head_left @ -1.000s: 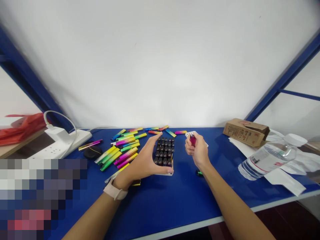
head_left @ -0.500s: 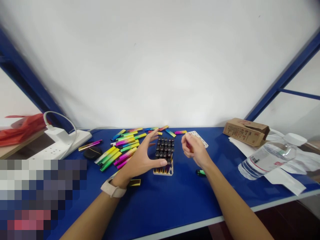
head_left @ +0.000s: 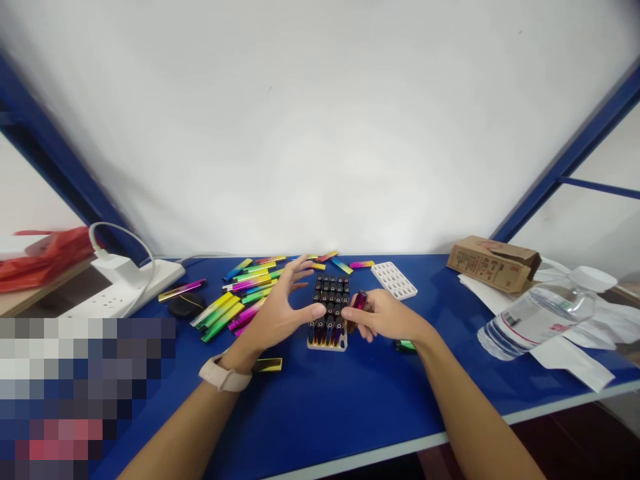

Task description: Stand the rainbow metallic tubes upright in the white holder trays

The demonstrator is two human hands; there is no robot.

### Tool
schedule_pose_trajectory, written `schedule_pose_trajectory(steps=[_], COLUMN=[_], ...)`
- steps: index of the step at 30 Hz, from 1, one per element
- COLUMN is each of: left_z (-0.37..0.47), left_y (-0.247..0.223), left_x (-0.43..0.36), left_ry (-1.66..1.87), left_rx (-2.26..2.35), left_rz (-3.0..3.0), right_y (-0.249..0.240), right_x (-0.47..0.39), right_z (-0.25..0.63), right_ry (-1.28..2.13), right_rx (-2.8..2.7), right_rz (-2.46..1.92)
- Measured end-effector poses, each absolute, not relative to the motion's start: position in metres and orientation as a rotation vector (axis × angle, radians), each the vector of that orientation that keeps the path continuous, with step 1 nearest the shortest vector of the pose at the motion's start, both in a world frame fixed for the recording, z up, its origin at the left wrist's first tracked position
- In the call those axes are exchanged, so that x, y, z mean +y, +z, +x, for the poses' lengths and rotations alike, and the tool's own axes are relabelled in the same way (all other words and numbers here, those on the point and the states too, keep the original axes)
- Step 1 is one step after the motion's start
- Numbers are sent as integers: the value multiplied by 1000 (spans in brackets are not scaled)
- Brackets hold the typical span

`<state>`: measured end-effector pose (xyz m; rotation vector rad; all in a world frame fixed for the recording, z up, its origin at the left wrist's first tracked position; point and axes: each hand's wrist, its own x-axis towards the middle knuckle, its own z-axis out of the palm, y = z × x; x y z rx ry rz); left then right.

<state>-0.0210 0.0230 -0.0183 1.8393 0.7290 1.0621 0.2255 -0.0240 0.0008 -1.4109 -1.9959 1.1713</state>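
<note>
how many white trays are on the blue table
2. One white tray, packed with dark-capped tubes, sits between the left hand and right hand. The other, an empty white tray, lies farther back to the right. Others may be hidden.

My left hand (head_left: 280, 313): forearm reaching in from the near left, pale band on the wrist, palm turned right, fingers spread and loosely curved, thumb tip pointing right. My right hand (head_left: 385, 319): forearm entering from the near right, knuckles up, fingers curled, thumb and fingertips pinched together at the left end. Both hands sit close together, not touching.
</note>
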Motion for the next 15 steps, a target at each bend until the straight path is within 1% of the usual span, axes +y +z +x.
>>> schedule_pose_trajectory(steps=[4,9,15], left_z=[-22,-21,-22], left_y=[-21,-15,-8], left_x=[27,29,28], left_ry=[1088,1145,1172], left_rx=[792,934,1010], left_rz=[1861,1766,1740], right_y=[-4,-10,-4], right_x=[-22,-20,-24], right_z=[224,225,226], right_ry=[1339,1370,1387], right_rx=[-1865,-1821,-1840], right_rz=[-1349,-1394,-1373])
